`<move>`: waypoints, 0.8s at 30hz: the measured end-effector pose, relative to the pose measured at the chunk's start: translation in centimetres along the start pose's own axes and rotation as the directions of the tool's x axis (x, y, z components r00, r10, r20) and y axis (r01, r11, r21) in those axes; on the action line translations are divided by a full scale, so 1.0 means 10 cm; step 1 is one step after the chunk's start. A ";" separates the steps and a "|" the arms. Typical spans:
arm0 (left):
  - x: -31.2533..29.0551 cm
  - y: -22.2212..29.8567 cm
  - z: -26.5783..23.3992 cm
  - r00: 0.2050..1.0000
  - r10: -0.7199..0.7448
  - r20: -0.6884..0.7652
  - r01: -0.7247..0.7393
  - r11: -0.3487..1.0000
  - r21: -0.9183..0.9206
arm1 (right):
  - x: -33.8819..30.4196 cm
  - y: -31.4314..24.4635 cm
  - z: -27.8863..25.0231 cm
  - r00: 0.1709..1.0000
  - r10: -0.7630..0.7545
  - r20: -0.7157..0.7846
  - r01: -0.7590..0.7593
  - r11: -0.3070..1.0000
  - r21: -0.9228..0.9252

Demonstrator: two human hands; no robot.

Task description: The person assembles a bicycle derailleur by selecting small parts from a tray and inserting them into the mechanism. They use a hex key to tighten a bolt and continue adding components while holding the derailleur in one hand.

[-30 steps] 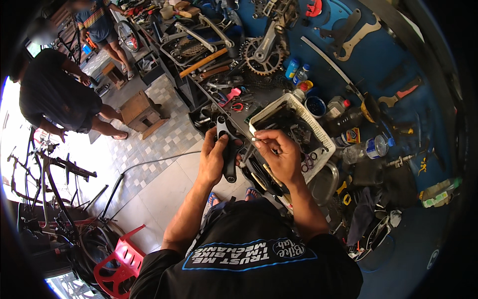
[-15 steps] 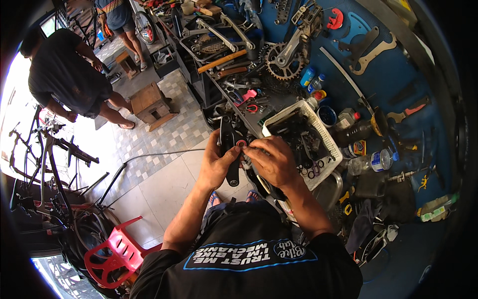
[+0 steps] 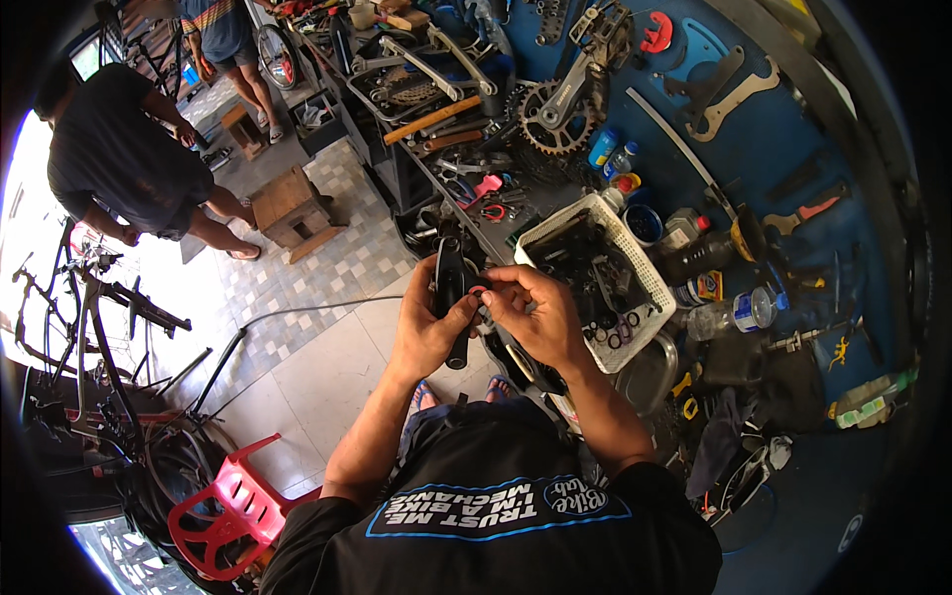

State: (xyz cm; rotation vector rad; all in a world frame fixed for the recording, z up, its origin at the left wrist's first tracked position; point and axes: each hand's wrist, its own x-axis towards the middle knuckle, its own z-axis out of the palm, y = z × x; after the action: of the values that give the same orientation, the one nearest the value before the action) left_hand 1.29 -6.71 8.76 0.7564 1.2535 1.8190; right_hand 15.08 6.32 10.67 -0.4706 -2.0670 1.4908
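My left hand (image 3: 428, 332) grips a black bicycle crank arm (image 3: 451, 297), held upright in front of me. My right hand (image 3: 531, 312) pinches a small part at the crank's middle, by a small red ring; what the fingers hold is too small to tell. Both hands meet just left of a white plastic basket (image 3: 645, 273) filled with dark bike parts and tools. A black shirt covers my chest at the bottom of the view.
A blue workbench (image 3: 823, 159) at right carries bottles, wrenches and a chainring with crank (image 3: 555, 114). Two persons stand at upper left near a wooden stool (image 3: 288, 208). A red plastic chair (image 3: 223, 506) and bicycle frames sit at lower left on the tiled floor.
My hands with the crank arm have kept together; the right hand's fingers have shifted onto the crank's middle. The view has drifted slightly, and the persons at upper left have moved a little.
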 end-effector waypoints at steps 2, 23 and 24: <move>0.00 0.00 0.01 1.000 0.003 -0.001 -0.003 1.000 0.022 | 0.00 -0.02 0.00 1.000 0.019 0.000 -0.019 0.999 -0.026; 0.02 -0.02 0.00 0.992 0.117 -0.034 -0.095 0.917 0.388 | 0.03 0.01 0.08 0.998 -0.061 -0.030 0.054 0.982 -0.181; 0.03 -0.01 0.01 0.993 0.115 -0.042 -0.089 0.915 0.393 | 0.04 0.02 0.09 0.997 -0.076 -0.031 0.069 0.980 -0.189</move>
State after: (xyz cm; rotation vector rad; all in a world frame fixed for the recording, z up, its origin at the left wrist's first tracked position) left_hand 1.19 -6.36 8.67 1.0033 1.6769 1.7031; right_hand 14.22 5.98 10.34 -0.4861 -2.1813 1.2414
